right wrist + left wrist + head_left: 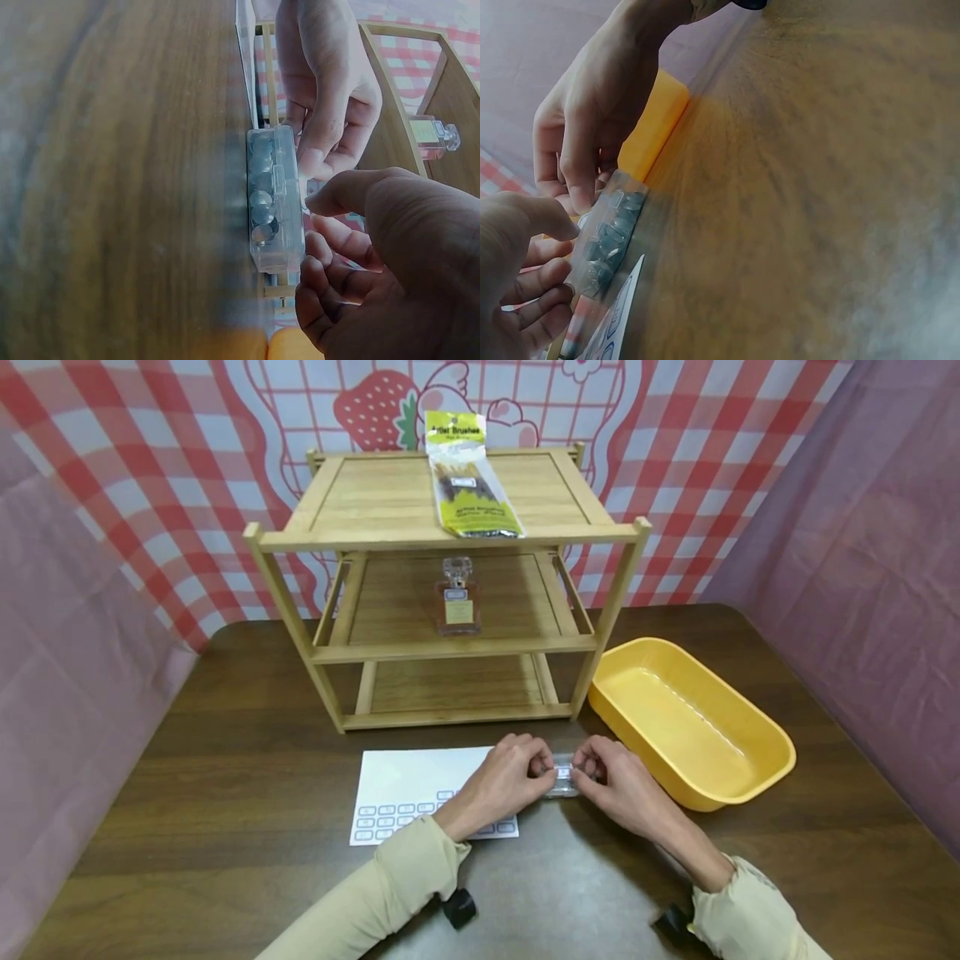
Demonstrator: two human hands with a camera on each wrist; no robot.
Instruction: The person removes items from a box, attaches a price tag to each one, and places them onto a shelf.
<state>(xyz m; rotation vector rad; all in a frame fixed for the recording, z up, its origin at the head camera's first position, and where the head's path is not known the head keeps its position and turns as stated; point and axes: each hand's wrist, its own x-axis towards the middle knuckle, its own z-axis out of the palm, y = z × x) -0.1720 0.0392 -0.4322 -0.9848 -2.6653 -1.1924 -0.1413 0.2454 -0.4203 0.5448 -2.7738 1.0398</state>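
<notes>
A small clear plastic box (281,217) lies on the table between my hands, with several round glassy beads (615,236) inside. Over its top is a small white label with a blue border (563,772). From the left, my left hand (513,772) pinches one edge of this label between thumb and forefinger. My right hand (618,781) has the opposite edge between its thumb and forefinger. Both sets of fingertips are right at the box's upper face, and the other fingers are bent. Just left of the box, a white sticker sheet (420,768) with rows of blue-bordered labels lies partly under my left forearm.
Behind stands a three-tier wooden rack (450,652). A pack of artist brushes (472,485) lies on its top tier, and a perfume bottle (457,602) stands on the middle one. To the right sits a yellow plastic basin (750,718), close to my right hand.
</notes>
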